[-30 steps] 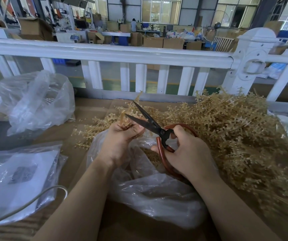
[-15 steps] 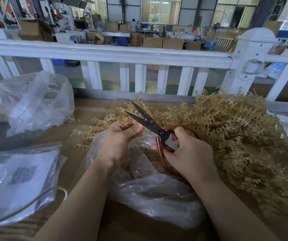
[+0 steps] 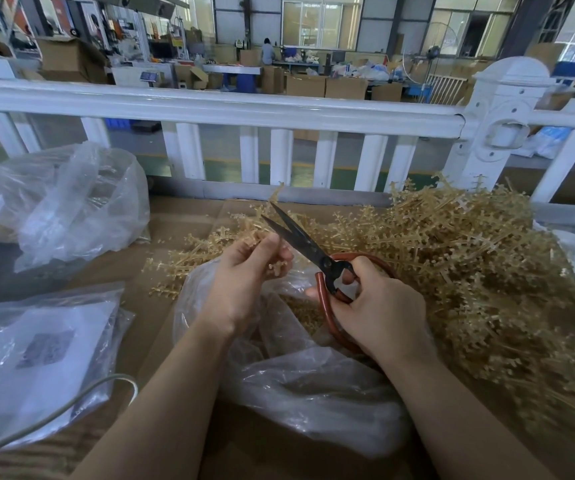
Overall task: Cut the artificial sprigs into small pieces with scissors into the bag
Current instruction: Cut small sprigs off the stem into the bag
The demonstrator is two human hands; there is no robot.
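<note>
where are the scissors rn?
Head view, centre: the scissors are in the right hand, blades open and pointing up-left beside the left hand, above the open bag.

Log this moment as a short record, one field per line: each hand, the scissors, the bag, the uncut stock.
left hand: pinches a small sprig piece over the bag
right hand: grips the scissors by their red handles
scissors blades: slightly open, tips pointing up and away, beside the left hand's fingers
bag: clear plastic bag, mouth open under both hands, cut bits inside
uncut stock: pile of tan sprigs on the right
surface: brown cardboard
</note>
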